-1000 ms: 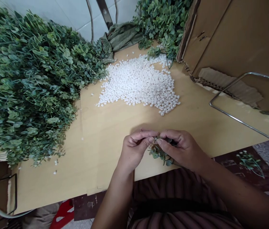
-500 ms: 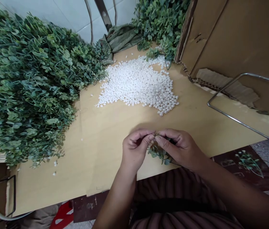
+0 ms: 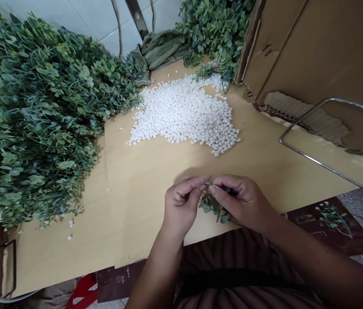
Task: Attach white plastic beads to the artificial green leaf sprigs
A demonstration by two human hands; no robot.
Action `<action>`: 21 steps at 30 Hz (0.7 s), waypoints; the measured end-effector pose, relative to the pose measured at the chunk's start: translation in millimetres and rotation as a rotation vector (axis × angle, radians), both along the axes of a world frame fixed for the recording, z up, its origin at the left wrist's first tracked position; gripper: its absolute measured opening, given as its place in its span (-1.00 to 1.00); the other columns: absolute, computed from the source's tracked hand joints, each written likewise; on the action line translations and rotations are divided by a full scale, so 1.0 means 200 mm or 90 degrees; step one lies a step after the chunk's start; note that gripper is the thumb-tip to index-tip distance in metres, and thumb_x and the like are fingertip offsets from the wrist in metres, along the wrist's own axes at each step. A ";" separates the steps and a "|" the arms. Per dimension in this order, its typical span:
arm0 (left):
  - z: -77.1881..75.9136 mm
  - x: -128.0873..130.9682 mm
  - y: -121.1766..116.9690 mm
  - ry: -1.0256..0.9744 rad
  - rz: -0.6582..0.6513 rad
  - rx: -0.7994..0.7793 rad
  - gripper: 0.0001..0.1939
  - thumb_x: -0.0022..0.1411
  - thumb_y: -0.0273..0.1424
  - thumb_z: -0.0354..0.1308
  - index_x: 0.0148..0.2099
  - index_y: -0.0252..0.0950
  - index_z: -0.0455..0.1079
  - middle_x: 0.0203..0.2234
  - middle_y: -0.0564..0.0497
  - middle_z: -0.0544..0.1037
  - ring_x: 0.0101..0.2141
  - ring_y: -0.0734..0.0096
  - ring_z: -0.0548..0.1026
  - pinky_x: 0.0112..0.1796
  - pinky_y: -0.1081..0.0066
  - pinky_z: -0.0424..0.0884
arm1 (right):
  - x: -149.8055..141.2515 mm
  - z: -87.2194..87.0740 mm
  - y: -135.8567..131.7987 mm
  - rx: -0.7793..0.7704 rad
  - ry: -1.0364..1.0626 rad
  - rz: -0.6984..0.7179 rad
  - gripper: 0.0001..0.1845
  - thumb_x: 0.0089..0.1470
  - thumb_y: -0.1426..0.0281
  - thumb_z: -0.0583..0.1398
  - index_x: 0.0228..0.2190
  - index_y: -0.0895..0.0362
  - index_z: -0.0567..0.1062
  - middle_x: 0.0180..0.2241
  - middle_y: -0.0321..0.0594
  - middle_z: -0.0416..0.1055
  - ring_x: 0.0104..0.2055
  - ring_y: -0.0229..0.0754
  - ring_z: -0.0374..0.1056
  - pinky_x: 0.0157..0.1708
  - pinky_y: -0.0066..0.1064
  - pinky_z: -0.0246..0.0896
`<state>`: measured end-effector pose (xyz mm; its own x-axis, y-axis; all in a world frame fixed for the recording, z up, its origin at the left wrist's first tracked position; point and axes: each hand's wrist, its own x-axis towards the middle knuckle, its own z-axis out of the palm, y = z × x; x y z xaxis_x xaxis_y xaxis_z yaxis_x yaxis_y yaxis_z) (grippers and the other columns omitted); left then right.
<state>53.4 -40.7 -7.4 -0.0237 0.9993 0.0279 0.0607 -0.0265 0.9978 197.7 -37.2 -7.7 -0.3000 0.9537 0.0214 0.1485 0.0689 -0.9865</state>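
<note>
My right hand (image 3: 244, 199) is closed round a small leafy green sprig (image 3: 212, 205), whose leaves hang below the fingers. Thumb and forefinger pinch near its tip. Close by on the left, my left hand (image 3: 183, 201) has its thumb and fingertips pressed together at the same tip; what lies between them is too small to make out. Both hands meet just above the near part of the tan board (image 3: 142, 184). Beyond them spreads a heap of small white bead-like pieces (image 3: 184, 109).
A large pile of leafy sprigs (image 3: 36, 116) fills the left side, and more greenery (image 3: 216, 30) stands at the back. At right are a cardboard box (image 3: 326, 56) and a bent metal rod (image 3: 323, 162). A sprig with white tips (image 3: 334, 219) lies low on the right.
My left fingers have shifted slightly, the forefinger now straighter above the thumb. My right hand keeps its hold on the sprig. The view has moved a little.
</note>
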 end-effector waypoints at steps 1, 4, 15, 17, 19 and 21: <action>0.00 0.00 0.00 -0.004 -0.004 -0.001 -0.84 0.05 -0.52 0.21 -0.33 -0.20 0.58 -0.52 0.03 0.56 -0.48 0.51 0.48 -0.45 0.54 0.42 | 0.00 0.00 0.00 0.002 0.001 -0.003 -0.69 0.10 0.34 0.05 -0.64 0.15 0.25 -0.68 -0.38 0.09 -0.61 -0.36 0.04 -0.62 -0.54 0.03; 0.01 -0.01 0.00 -0.027 -0.002 -0.023 -0.88 0.02 -0.51 0.25 -0.38 -0.23 0.58 -0.54 0.04 0.56 -0.50 0.52 0.47 -0.46 0.55 0.42 | 0.00 0.00 0.00 0.007 0.002 -0.009 -0.70 0.10 0.36 0.06 -0.63 0.15 0.28 -0.67 -0.38 0.11 -0.61 -0.36 0.06 -0.62 -0.55 0.04; 0.03 -0.01 0.00 -0.052 -0.006 -0.077 -0.94 -0.05 -0.43 0.32 -0.42 -0.28 0.55 -0.57 0.04 0.53 -0.53 0.54 0.44 -0.50 0.55 0.41 | 0.01 0.02 0.00 -0.011 0.026 0.012 -0.71 0.08 0.36 0.07 -0.64 0.15 0.26 -0.68 -0.39 0.08 -0.62 -0.37 0.04 -0.63 -0.55 0.03; 0.03 -0.01 0.00 -0.046 -0.022 -0.062 -0.92 -0.03 -0.43 0.31 -0.39 -0.26 0.57 -0.53 0.02 0.54 -0.49 0.51 0.45 -0.47 0.53 0.42 | 0.01 0.02 0.00 -0.014 0.027 0.019 -0.70 0.08 0.35 0.07 -0.64 0.15 0.26 -0.67 -0.38 0.10 -0.60 -0.36 0.05 -0.62 -0.54 0.04; 0.03 -0.01 0.00 -0.044 -0.044 -0.054 -0.90 -0.01 -0.44 0.30 -0.35 -0.24 0.58 -0.51 0.01 0.54 -0.46 0.49 0.46 -0.44 0.52 0.42 | 0.02 0.01 0.00 -0.019 0.032 0.025 -0.70 0.09 0.34 0.07 -0.63 0.15 0.26 -0.66 -0.37 0.12 -0.59 -0.36 0.06 -0.60 -0.54 0.05; 0.03 -0.01 0.01 -0.049 -0.058 -0.058 -0.90 -0.01 -0.44 0.30 -0.35 -0.23 0.58 -0.51 0.01 0.53 -0.46 0.49 0.46 -0.43 0.51 0.42 | 0.02 0.01 0.00 -0.029 0.040 0.033 -0.71 0.09 0.33 0.06 -0.62 0.15 0.27 -0.66 -0.37 0.13 -0.60 -0.36 0.07 -0.60 -0.53 0.05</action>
<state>50.5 -39.2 -0.9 0.0689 0.9958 -0.0606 -0.0143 0.0617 0.9980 201.4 -37.3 -5.4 -0.3480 0.9375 -0.0014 0.0836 0.0295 -0.9961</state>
